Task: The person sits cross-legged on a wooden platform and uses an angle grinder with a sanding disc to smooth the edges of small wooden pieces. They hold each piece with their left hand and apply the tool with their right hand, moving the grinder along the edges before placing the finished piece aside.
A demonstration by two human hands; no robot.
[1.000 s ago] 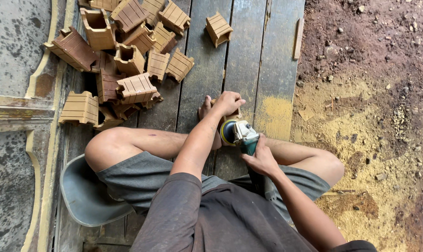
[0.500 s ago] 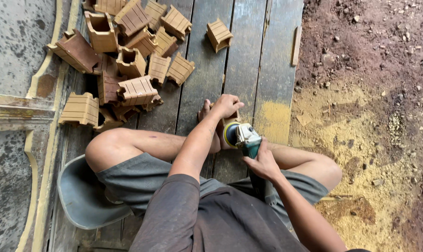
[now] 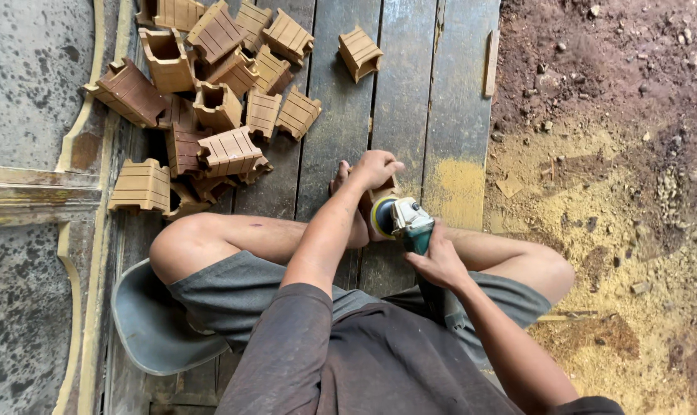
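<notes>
On the plank floor [image 3: 410, 92], a pile of grooved wooden blocks [image 3: 210, 100] lies at the far left corner. The left hand [image 3: 375, 169] clamps one block [image 3: 373, 201] mid-floor against the grinder [image 3: 401, 219], gripped by the right hand [image 3: 441, 261]; sanding seems underway, how many are finished unclear.

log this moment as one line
left hand: holds wooden piece | right hand: grips angle grinder against it | pile of wooden pieces on planks
</notes>
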